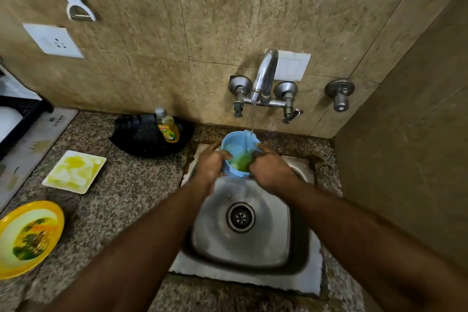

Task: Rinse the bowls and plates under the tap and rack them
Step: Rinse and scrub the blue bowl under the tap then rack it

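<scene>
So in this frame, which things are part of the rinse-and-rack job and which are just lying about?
Job:
blue bowl, gripped by left hand and right hand
running tap
sink
white square plate
yellow plate

Lying about:
dish soap bottle
black pan
peeler

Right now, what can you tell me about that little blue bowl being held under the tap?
The blue bowl looks like light plastic, round and fairly deep. It is tilted, its mouth facing up and toward the camera, over the back of the steel sink. Water from the tap runs onto its far rim. Green residue sits inside. The left hand grips its left side, and the right hand reaches over its right rim.
</scene>
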The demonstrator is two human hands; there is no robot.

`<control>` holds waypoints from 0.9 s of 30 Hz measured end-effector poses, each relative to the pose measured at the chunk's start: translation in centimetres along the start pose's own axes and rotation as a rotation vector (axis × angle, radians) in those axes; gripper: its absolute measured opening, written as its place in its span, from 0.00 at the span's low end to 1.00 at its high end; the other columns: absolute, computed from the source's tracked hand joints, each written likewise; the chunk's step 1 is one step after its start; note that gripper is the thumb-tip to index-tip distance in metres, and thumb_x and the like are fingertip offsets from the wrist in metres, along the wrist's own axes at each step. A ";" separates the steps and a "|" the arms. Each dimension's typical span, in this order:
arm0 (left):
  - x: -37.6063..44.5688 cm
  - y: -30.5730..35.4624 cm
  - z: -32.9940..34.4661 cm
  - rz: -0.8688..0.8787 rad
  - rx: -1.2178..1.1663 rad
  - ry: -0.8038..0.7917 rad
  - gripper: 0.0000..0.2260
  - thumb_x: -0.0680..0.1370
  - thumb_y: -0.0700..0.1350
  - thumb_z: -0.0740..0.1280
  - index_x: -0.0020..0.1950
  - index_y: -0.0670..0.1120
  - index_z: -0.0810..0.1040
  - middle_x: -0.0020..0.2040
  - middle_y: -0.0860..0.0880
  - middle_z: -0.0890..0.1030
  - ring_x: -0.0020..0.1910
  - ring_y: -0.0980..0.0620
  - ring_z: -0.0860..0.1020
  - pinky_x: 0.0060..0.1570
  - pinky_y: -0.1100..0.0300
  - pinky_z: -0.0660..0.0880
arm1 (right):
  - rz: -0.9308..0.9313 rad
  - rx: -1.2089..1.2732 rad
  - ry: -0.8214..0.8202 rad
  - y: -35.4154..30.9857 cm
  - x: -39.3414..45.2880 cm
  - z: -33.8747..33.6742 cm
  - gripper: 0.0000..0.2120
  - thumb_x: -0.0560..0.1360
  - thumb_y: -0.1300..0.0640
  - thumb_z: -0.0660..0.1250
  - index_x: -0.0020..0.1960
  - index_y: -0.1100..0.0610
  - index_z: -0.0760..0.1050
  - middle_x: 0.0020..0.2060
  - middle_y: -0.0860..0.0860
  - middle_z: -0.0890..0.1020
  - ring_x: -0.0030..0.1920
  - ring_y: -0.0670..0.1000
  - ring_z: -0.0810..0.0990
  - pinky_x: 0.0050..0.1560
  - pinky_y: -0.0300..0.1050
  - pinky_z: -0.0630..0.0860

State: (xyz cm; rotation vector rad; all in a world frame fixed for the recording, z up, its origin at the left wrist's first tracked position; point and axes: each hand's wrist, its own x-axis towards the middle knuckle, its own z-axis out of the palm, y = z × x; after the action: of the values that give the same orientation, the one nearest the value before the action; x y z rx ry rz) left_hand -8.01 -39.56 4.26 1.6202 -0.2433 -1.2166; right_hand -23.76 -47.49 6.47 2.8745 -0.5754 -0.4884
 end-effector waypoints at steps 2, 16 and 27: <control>0.8 -3.0 0.6 0.116 0.062 0.067 0.31 0.62 0.39 0.67 0.65 0.54 0.80 0.56 0.45 0.86 0.51 0.43 0.85 0.47 0.45 0.84 | 0.059 0.119 -0.053 -1.4 -0.3 0.5 0.13 0.80 0.57 0.60 0.57 0.55 0.82 0.53 0.53 0.85 0.60 0.56 0.81 0.79 0.48 0.56; 0.1 3.5 -0.6 0.036 0.152 -0.146 0.18 0.64 0.35 0.71 0.53 0.45 0.83 0.48 0.41 0.86 0.48 0.38 0.84 0.50 0.45 0.83 | -0.180 -0.229 0.094 2.7 1.3 -0.1 0.15 0.77 0.53 0.64 0.58 0.54 0.84 0.57 0.53 0.85 0.74 0.54 0.71 0.80 0.59 0.40; 0.3 0.3 -1.2 0.032 0.226 -0.177 0.28 0.62 0.34 0.62 0.61 0.43 0.81 0.42 0.43 0.84 0.37 0.44 0.83 0.32 0.57 0.79 | -0.322 -0.241 0.034 3.2 1.0 1.7 0.30 0.74 0.36 0.51 0.53 0.54 0.84 0.47 0.52 0.86 0.68 0.55 0.76 0.79 0.66 0.41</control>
State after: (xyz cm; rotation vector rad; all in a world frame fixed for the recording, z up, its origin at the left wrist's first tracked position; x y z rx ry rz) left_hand -6.86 -39.18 4.22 1.6937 -0.5323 -1.3475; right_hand -24.64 -50.99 5.35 2.7414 -0.0393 -0.5121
